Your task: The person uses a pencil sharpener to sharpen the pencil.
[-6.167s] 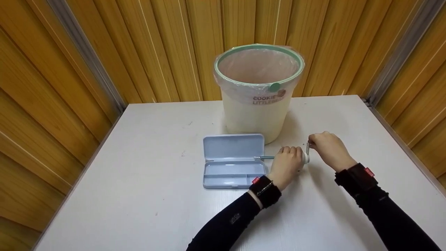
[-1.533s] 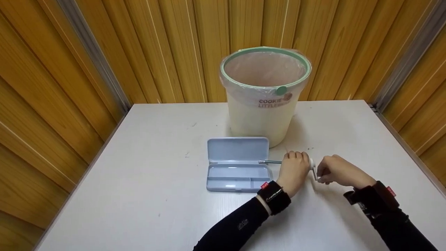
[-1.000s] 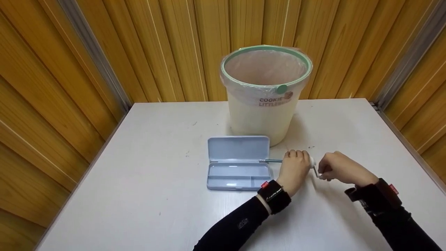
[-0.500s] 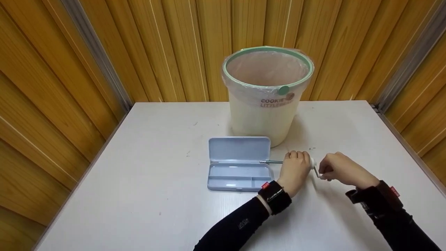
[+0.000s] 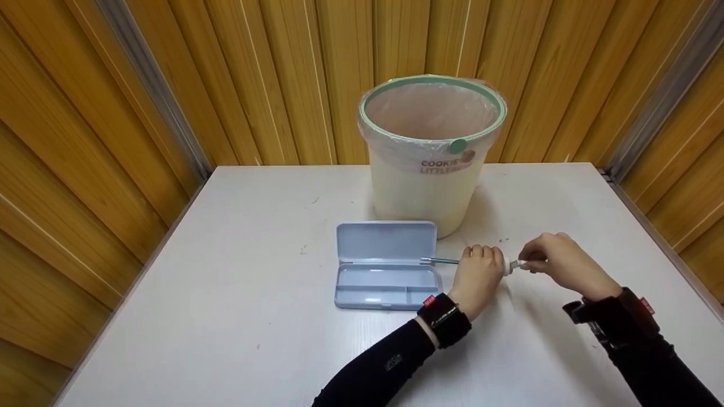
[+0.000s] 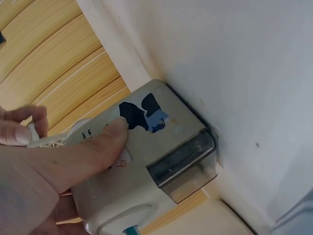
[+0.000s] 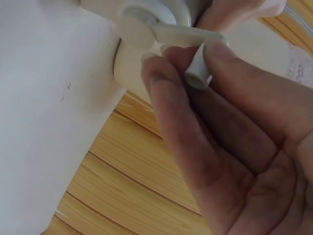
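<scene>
Sharpener [image 6: 146, 139], pale with a blue-black print [image 6: 134, 116], sat gripped in the left hand [image 5: 478, 277]; the right hand [image 5: 568, 265] pinched its crank [image 7: 188, 35]; the pencil [image 5: 444, 260] was partly hidden.

Waste bin [image 5: 421, 198]: front wall marked in reddish print [image 5: 439, 163], upper line "COOKIE", lower line beginning "LITTLEB"; remaining letters indistinct. A round emblem [image 5: 468, 156] of similar colour stands beside the upper line. Pencil sharpener [image 6: 139, 144]: small black characters [image 6: 88, 133] on the casing, not legible. Left sleeve [image 5: 367, 364]: pale lettering [image 5: 393, 362], not legible. Red tags [image 5: 429, 301] at both wrists: markings too small to read.
</scene>
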Tool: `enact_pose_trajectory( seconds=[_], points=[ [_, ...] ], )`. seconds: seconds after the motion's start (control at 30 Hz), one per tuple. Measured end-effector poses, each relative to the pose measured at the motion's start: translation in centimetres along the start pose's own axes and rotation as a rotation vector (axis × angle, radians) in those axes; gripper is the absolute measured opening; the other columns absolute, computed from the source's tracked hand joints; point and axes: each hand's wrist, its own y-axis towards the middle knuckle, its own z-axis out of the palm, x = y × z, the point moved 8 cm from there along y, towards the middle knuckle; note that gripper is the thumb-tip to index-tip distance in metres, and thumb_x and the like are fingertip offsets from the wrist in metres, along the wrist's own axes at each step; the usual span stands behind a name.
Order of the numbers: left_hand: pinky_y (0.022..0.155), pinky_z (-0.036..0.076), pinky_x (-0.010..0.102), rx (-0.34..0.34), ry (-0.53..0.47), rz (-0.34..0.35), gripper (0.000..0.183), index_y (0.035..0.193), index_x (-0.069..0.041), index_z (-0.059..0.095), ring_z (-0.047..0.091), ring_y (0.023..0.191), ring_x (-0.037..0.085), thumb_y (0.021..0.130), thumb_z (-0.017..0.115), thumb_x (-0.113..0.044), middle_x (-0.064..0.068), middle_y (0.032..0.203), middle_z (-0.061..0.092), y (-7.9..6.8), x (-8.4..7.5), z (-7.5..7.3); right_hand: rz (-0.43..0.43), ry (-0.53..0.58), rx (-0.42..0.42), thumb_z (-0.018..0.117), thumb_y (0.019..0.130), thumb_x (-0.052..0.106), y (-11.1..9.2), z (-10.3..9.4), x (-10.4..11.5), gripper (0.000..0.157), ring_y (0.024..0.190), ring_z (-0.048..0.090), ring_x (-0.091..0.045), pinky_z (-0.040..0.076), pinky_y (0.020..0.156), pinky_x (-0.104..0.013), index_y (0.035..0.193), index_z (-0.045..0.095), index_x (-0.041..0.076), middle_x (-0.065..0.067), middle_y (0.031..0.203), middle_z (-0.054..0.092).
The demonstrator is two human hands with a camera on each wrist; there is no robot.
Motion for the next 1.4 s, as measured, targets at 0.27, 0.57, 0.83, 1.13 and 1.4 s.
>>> enact_pose_trajectory(
  seconds=[0.27,0.57,0.83,1.13,1.4],
  points=[
    [0.082,0.053,0.019,-0.086,0.011,0.004,0.018,0.106,-0.020,0.069,0.064,0.083,0.005,0.095,0.057,-0.025,-0.010,0.090,0.071,-0.2,0.3,-0.1,0.008,-0.081,-0.111,0.076,0.077,-0.001,1.6,-0.8,0.1,0.004,0.068,0.065,-0.023,0.050,0.061,-0.030,0.077,0.072,-0.001,-0.012,0.074,0.072],
    [0.080,0.053,0.019,-0.084,-0.007,0.010,0.018,0.107,-0.019,0.069,0.064,0.082,0.005,0.095,0.057,-0.025,-0.010,0.091,0.071,-0.2,0.4,-0.2,0.038,-0.141,-0.185,0.076,0.077,0.000,2.6,-0.7,-0.4,0.007,0.067,0.065,-0.032,0.051,0.063,-0.045,0.075,0.071,-0.003,-0.016,0.072,0.071],
    [0.073,0.052,0.018,-0.143,-0.012,0.003,0.016,0.101,-0.019,0.069,0.063,0.077,0.005,0.093,0.058,-0.026,-0.011,0.086,0.070,-0.1,0.6,-0.6,0.054,-0.157,-0.222,0.077,0.076,0.001,3.3,-0.5,-0.9,0.008,0.066,0.065,-0.033,0.051,0.064,-0.047,0.074,0.071,-0.004,-0.018,0.072,0.070],
    [0.074,0.053,0.019,-0.169,-0.017,0.024,0.015,0.100,-0.019,0.068,0.063,0.077,0.006,0.091,0.059,-0.025,-0.010,0.086,0.070,-0.2,0.6,-0.4,0.055,-0.184,-0.217,0.076,0.077,0.001,4.1,0.4,-1.6,0.009,0.064,0.064,-0.032,0.050,0.061,-0.046,0.072,0.070,-0.003,-0.017,0.071,0.070],
    [0.076,0.054,0.019,-0.156,-0.026,0.037,0.015,0.102,-0.018,0.068,0.063,0.078,0.006,0.091,0.058,-0.025,-0.011,0.087,0.069,-0.1,0.5,-0.3,0.062,-0.181,-0.197,0.074,0.079,0.000,4.6,1.7,-2.6,0.007,0.068,0.065,-0.033,0.051,0.064,-0.047,0.074,0.070,-0.003,-0.017,0.074,0.070]
  ],
)
